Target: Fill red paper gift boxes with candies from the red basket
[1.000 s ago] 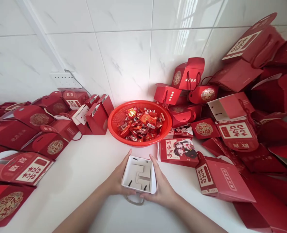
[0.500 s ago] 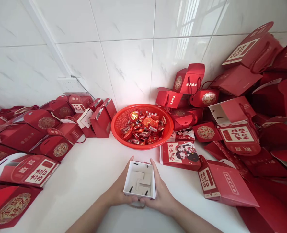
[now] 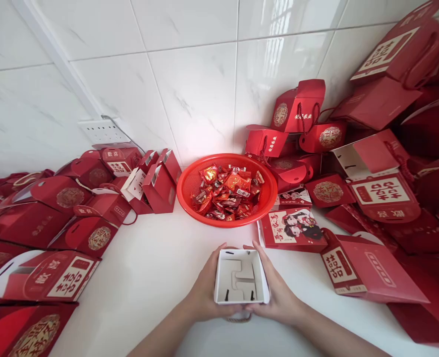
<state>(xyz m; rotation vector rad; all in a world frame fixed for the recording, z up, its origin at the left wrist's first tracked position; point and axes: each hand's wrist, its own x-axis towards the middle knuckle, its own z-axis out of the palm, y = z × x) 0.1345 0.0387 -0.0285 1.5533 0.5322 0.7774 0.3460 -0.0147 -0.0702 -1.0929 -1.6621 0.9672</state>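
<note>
Head view: both hands (image 3: 205, 291), half-curled, grip an open box (image 3: 241, 275) near a red basket (image 3: 225, 222) of wrapped sweets (image 3: 227, 192).

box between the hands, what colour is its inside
The box is white inside; best seen in the head view.

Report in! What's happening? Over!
Left grip, right grip: both holding square, open-topped, white-lined cardboard box. Round, red plastic basket beyond it, seemingly not blocking.

Only one head cam, fairly close: it looked forward and down over the open box (image 3: 227, 272) toward the tiled wall (image 3: 197, 99).
</note>
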